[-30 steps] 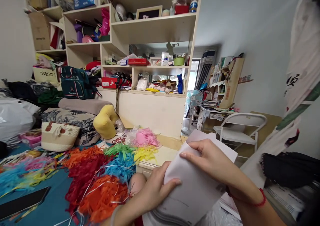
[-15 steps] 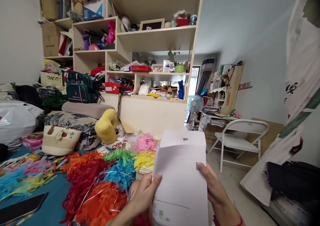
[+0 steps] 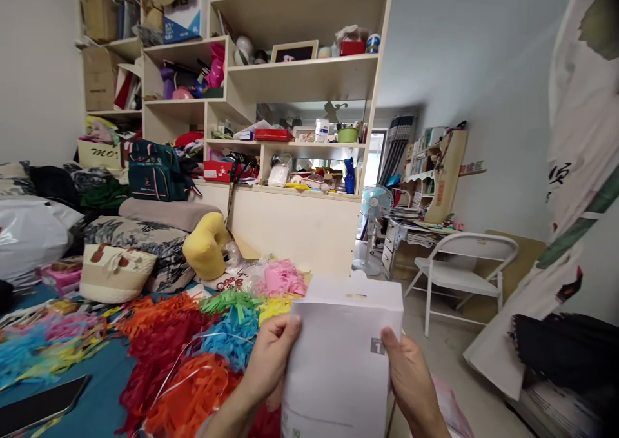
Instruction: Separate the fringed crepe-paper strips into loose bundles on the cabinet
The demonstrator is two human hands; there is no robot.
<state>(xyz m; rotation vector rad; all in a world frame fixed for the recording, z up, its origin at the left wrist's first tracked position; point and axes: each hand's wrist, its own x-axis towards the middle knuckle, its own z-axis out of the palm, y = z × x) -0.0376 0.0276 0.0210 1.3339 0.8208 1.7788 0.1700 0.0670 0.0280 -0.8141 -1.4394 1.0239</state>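
Observation:
A white paper box [image 3: 338, 360] is held upright in front of me. Small print and a grey square marked "1" show on its near face, and its top flap has a small slot. My left hand [image 3: 273, 354] grips the left edge, thumb near the upper corner. My right hand [image 3: 411, 373] holds the right edge, with its thumb beside the grey square. Both hands' fingers are partly hidden behind the box. Left of it lie heaps of shredded crepe paper, orange [image 3: 196, 393], dark red [image 3: 159, 341] and blue [image 3: 235, 335].
A phone [image 3: 43, 406] lies on the teal sheet [image 3: 106, 367] at lower left. A woven bag [image 3: 116, 277] and a yellow cushion [image 3: 206, 244] sit behind the paper heaps. Shelves [image 3: 300, 73] full of goods stand beyond. A white folding chair [image 3: 464, 273] is at right.
The box has moved lower and its top has tilted, so the slotted flap shows wider. Both hands have moved with it, and the grey "1" square is now uncovered by the right thumb.

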